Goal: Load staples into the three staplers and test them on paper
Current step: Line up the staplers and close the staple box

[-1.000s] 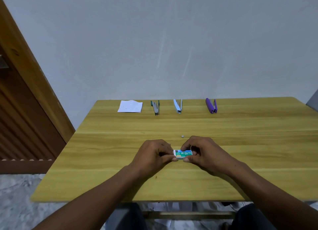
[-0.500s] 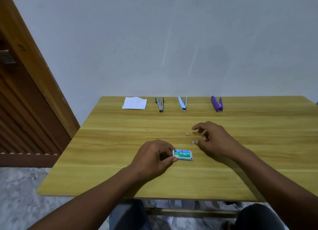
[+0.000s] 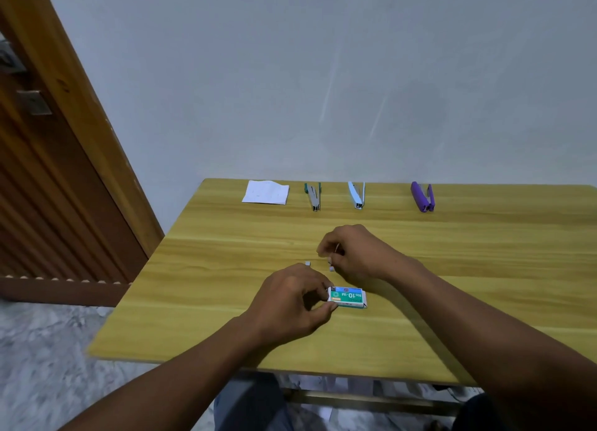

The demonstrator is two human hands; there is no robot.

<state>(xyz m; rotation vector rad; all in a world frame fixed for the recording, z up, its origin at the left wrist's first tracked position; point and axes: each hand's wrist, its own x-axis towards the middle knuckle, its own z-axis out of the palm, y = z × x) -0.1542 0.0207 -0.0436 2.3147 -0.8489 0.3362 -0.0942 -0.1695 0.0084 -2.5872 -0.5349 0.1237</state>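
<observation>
A small green and white staple box (image 3: 348, 297) lies on the wooden table (image 3: 484, 285), and my left hand (image 3: 290, 304) pinches its left end. Just behind it my right hand (image 3: 352, 253) hovers with fingers curled around a small pale piece (image 3: 331, 268), likely a strip of staples. Another tiny grey piece (image 3: 307, 263) lies on the table to the left of that hand. Along the far edge sit three staplers: a green one (image 3: 313, 196), a light blue one (image 3: 356, 194) and a purple one (image 3: 422, 196). White paper (image 3: 266, 192) lies left of them.
A grey wall rises right behind the table's far edge. A brown wooden door and frame (image 3: 64, 159) stand at the left. Marbled floor (image 3: 42, 366) shows below the table's left and near edges.
My right hand has let go of the staple box and moved back and up, pinching a small piece. My left hand stays on the box. The view has shifted.
</observation>
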